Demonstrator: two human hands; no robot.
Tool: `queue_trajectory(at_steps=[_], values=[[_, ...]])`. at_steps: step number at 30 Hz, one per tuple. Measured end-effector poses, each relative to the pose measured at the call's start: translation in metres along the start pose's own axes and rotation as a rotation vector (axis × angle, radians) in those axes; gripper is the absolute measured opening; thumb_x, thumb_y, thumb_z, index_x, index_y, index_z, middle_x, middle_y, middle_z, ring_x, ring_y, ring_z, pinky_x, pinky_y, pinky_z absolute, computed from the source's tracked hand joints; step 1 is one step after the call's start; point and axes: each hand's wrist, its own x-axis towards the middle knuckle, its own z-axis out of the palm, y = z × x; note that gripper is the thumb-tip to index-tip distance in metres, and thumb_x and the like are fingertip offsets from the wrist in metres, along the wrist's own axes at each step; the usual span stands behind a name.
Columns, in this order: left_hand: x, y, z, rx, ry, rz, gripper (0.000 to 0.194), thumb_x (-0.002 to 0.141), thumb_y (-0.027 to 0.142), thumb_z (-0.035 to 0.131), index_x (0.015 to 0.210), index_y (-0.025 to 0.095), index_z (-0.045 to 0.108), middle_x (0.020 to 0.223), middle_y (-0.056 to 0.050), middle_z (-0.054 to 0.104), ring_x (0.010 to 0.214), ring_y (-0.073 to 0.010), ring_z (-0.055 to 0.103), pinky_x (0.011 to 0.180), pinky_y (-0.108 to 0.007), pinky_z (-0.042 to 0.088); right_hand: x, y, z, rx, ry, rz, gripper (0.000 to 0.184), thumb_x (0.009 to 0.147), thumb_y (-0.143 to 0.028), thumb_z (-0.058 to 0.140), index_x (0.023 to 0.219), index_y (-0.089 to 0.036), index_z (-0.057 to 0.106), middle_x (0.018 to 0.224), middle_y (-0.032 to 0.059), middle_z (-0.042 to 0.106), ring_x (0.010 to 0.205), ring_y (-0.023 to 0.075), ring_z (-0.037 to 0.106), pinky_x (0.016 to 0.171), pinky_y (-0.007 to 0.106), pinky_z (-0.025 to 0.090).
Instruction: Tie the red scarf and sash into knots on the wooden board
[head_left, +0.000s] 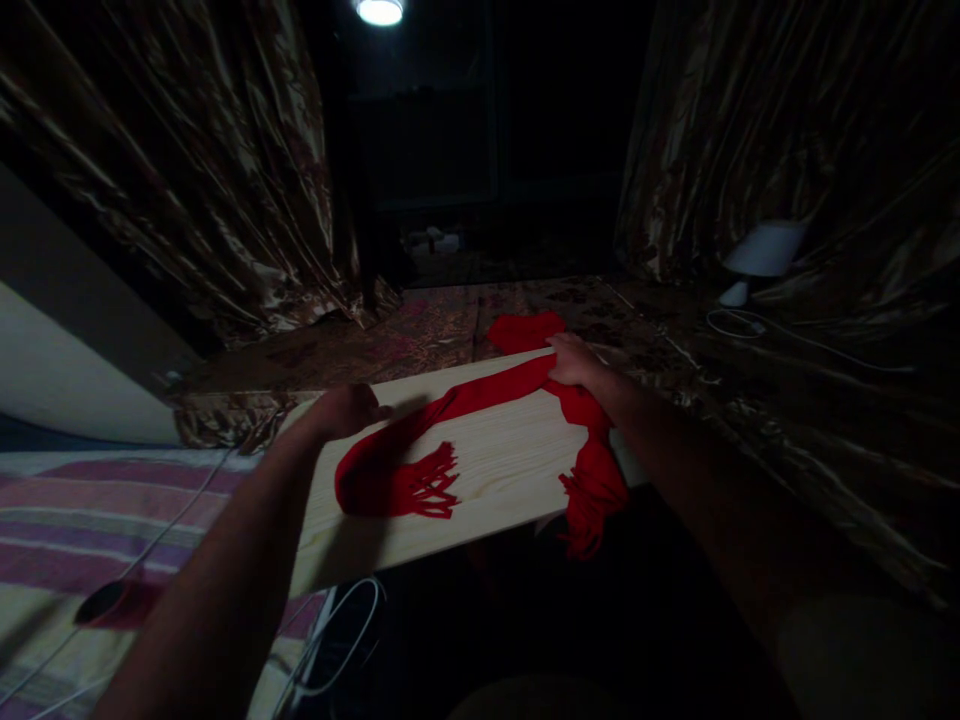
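The red scarf (pixel 493 388) lay bent across the pale board (pixel 495 460), one fringe on its near left part, the other hanging over its near right edge. The right hand (pixel 574 362) pinched the cloth at the far right; the left hand (pixel 346 410) was curled near the left bend, its hold unclear. The scarf was judged light, limp and best gripped by its flat band, clear of the fringes.

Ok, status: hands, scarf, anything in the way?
Right hand on red scarf, far edge of board. Left hand curled, grip unclear. Fringed end overhangs near edge; white cable loops nearby.
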Motion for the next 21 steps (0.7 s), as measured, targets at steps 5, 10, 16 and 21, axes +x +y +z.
queue_trajectory(at_steps=[5,10,16,21], values=[[0.021,0.066,0.054,0.283,-0.075,0.136,0.1,0.079,0.071,0.061,0.154,0.009,0.036,0.148,-0.024,0.053,0.131,-0.0355,0.057,0.098,-0.036,0.047,-0.012,-0.06,0.017,-0.108,-0.158,-0.347,0.082,0.077,-0.008,0.06,0.155,-0.019,0.041,0.164,0.0146,0.036,0.152,0.0288,0.03,0.124,0.059,0.012],[0.027,0.088,0.093,0.325,-0.103,0.014,0.075,0.084,0.062,0.057,0.14,0.013,0.052,0.125,-0.022,0.069,0.112,-0.0329,0.068,0.086,-0.036,0.052,-0.009,-0.089,0.034,-0.136,-0.352,-0.317,0.092,0.076,-0.01,0.06,0.161,-0.013,0.026,0.155,0.0217,0.047,0.142,0.0328,0.046,0.12,0.062,0.021],[0.031,0.087,0.089,0.275,-0.027,0.118,0.039,0.09,0.043,0.053,0.114,0.016,0.066,0.11,-0.019,0.074,0.101,-0.0304,0.071,0.08,-0.033,0.051,-0.007,-0.104,0.036,-0.168,-0.36,-0.41,0.041,0.077,-0.019,0.064,0.118,-0.014,0.069,0.121,0.0203,0.071,0.116,0.0343,0.065,0.1,0.043,0.047],[0.038,0.067,0.062,0.054,0.098,0.001,0.036,0.084,0.039,0.06,0.112,0.015,0.065,0.106,-0.019,0.074,0.094,-0.029,0.07,0.073,-0.031,0.048,-0.004,-0.094,0.027,-0.073,-0.316,-0.298,0.042,0.084,-0.02,0.06,0.126,-0.015,0.063,0.114,0.0189,0.073,0.101,0.0306,0.071,0.079,0.034,0.052]])
